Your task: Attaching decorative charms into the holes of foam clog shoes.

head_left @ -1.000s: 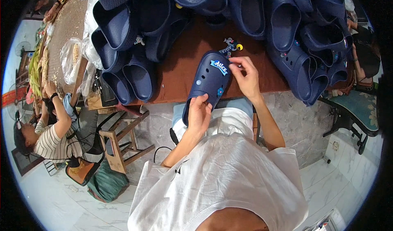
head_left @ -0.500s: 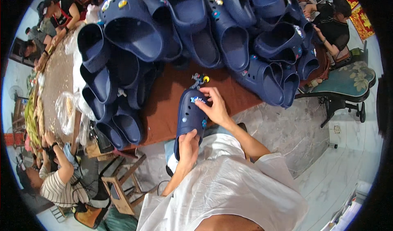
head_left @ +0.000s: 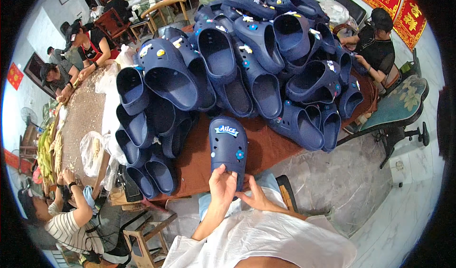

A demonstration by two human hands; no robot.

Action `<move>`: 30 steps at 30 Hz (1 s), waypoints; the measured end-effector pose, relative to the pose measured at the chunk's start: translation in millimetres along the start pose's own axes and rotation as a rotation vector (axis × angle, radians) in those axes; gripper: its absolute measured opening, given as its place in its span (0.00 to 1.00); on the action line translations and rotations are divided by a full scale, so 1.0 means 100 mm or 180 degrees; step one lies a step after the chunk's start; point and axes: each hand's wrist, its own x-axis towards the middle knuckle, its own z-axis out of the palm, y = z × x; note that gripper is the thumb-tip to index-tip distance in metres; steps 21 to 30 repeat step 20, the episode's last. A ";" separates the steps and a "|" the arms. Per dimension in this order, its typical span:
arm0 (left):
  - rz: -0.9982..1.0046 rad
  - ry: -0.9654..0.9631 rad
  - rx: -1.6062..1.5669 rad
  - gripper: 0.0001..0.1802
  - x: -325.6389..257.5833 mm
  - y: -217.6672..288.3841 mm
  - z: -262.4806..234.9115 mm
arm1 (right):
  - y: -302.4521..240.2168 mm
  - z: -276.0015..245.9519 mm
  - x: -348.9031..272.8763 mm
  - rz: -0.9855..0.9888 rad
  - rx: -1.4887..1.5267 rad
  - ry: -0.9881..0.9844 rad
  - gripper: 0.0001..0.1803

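A navy clog (head_left: 229, 142) is held upright in front of me, its toe pointing away. Across the toe sits a white-and-blue lettered charm (head_left: 226, 130); lower down are a blue flower charm (head_left: 240, 154) and a small pale round one (head_left: 213, 155). My left hand (head_left: 221, 187) grips the clog near its opening, thumb on top. At the heel's right side my right hand (head_left: 255, 195) is closed on the edge, its fingertips partly hidden. Beyond the toe, many matching clogs (head_left: 218, 54) are piled, several with charms.
A brown cloth-covered table (head_left: 273, 147) lies under the pile. To the left, people work along a table (head_left: 78, 109) with corn and plastic bags (head_left: 92, 151). A wooden stool (head_left: 147, 234) stands at lower left. At right are a seated person (head_left: 375, 44) and a green-patterned chair (head_left: 399, 99).
My right hand has moved from the lettered charm down to the clog's heel. The view has tilted up, showing more of the pile and room. The loose charms beyond the toe no longer show.
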 end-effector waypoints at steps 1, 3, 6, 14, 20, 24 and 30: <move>-0.0005 0.0010 -0.0005 0.14 0.01 -0.02 0.06 | -0.01 0.02 -0.03 0.0325 0.0121 -0.0041 0.37; 0.0076 0.0002 0.0019 0.13 0.01 -0.07 0.21 | 0.03 0.04 -0.03 0.0360 0.0345 0.0104 0.36; 0.0054 -0.0195 0.0196 0.14 0.07 -0.13 0.20 | -0.03 -0.03 0.07 0.0155 0.0528 0.0305 0.32; 0.0541 -0.1409 0.2181 0.22 -0.24 -0.23 0.49 | -0.34 -0.76 0.62 -0.0604 -0.0117 0.1271 0.28; 0.0409 -0.0859 0.2605 0.14 -0.22 -0.25 -0.10 | -0.93 -1.37 1.23 -0.1026 0.0119 0.1207 0.31; 0.0409 -0.0859 0.2605 0.14 -0.22 -0.25 -0.10 | -0.93 -1.37 1.23 -0.1026 0.0119 0.1207 0.31; 0.0409 -0.0859 0.2605 0.14 -0.22 -0.25 -0.10 | -0.93 -1.37 1.23 -0.1026 0.0119 0.1207 0.31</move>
